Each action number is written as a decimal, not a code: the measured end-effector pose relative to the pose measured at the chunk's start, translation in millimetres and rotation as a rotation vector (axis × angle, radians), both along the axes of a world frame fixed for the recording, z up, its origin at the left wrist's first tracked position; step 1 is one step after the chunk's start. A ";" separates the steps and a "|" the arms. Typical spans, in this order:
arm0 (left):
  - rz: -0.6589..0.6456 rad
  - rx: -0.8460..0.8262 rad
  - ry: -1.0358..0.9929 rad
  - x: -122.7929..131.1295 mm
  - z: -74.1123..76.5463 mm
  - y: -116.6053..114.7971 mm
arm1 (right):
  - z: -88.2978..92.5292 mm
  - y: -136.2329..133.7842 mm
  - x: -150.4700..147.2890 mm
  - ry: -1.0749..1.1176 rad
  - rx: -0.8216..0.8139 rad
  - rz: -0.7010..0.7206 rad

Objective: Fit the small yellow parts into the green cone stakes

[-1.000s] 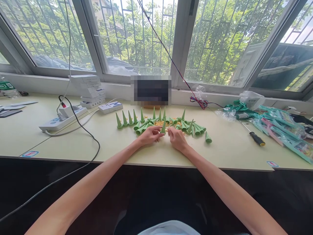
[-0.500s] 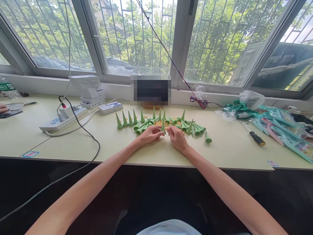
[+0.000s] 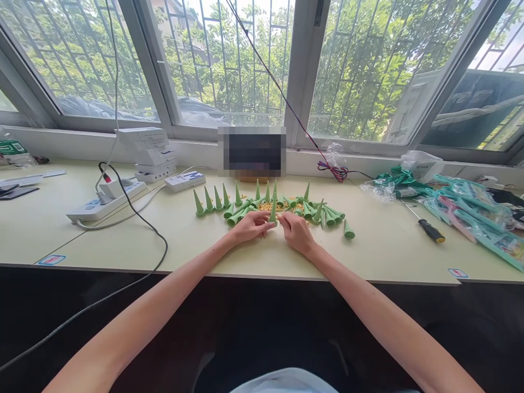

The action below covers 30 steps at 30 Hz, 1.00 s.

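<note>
My left hand (image 3: 250, 226) is closed around the base of a green pointed cone (image 3: 273, 212), which stands upright with its tip up. Just right of it, my right hand (image 3: 298, 232) is pinched, its fingertips close to the cone's base; what they hold, if anything, is too small to name. Behind the hands lie small yellow pieces (image 3: 267, 207) in a loose heap. Several green cones (image 3: 199, 204) stand in a row at the left and back, while others (image 3: 331, 215) lie on their sides in a pile to the right.
A power strip (image 3: 107, 202) with a black cable and stacked white boxes (image 3: 153, 155) are on the left of the table (image 3: 385, 245). On the right lie a screwdriver (image 3: 431, 231) and plastic-wrapped teal items (image 3: 470, 210). A blurred dark box (image 3: 254, 152) stands by the window.
Both my hands and the cone stay nearly in place, with only slight finger movement. At the far left edge, another person's hand has gone out of view.
</note>
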<state>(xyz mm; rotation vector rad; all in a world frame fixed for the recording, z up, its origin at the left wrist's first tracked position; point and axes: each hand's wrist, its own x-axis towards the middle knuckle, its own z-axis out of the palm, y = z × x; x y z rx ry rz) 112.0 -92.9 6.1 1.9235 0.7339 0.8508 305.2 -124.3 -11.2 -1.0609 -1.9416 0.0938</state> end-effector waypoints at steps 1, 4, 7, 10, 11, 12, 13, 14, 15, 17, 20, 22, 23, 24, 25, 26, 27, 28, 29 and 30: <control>0.006 0.004 0.003 0.0 0.0 -0.2 | -0.3 0.3 0.1 0.002 -0.001 0.005; 0.023 0.013 0.013 0.3 0.5 -0.9 | -0.5 0.6 -0.1 0.006 -0.002 0.010; 0.026 0.017 0.023 0.3 1.2 -1.1 | 0.0 0.6 -0.5 0.011 -0.004 -0.004; 0.002 0.040 0.024 0.2 1.3 -0.8 | 0.3 0.8 -0.6 0.017 -0.010 -0.010; -0.001 0.047 0.025 0.1 1.4 -0.6 | 0.4 0.9 -0.6 0.018 -0.012 -0.010; 0.000 0.053 0.027 0.1 1.5 -0.6 | 0.5 1.0 -0.6 0.018 -0.014 -0.009; 0.003 0.055 0.031 0.2 1.8 -0.7 | 0.6 1.2 -0.6 0.016 -0.016 -0.009; 0.004 0.056 0.036 0.3 2.3 -0.9 | 0.7 1.3 -0.7 0.014 -0.018 -0.010; 0.004 0.056 0.041 0.5 2.9 -1.2 | 0.8 1.3 -0.8 0.012 -0.020 -0.011; 0.003 0.054 0.048 0.8 4.3 -2.1 | 1.1 1.1 -1.0 0.010 -0.022 -0.014; -0.001 0.048 0.049 1.2 5.9 -3.1 | 1.6 0.2 -1.4 0.008 -0.024 -0.022; -0.019 0.041 0.048 1.1 6.0 -2.6 | 1.9 -0.4 -1.7 0.003 -0.028 -0.030; -0.030 0.037 0.048 1.0 5.6 -1.9 | 2.1 -0.7 -1.9 -0.002 -0.030 -0.033; -0.042 0.032 0.051 0.7 5.2 -1.0 | 2.3 -1.0 -2.2 -0.008 -0.031 -0.034; -0.051 0.027 0.055 0.4 4.6 0.0 | 2.6 -1.4 -2.6 -0.016 -0.029 -0.035; -0.059 0.021 0.059 0.0 4.1 1.0 | 3.0 -1.8 -3.0 -0.024 -0.026 -0.034; -0.065 0.014 0.062 -0.4 3.7 2.0 | 3.6 -2.4 -3.6 -0.032 -0.021 -0.033; -0.074 0.009 0.062 -0.7 3.5 2.8 | 4.3 -3.2 -4.2 -0.040 -0.017 -0.030; -0.087 0.005 0.063 -1.0 3.6 3.3 | 5.1 -4.0 -4.8 -0.049 -0.013 -0.026; -0.103 0.002 0.065 -1.1 4.0 3.5 | 6.0 -5.0 -5.4 -0.058 -0.010 -0.021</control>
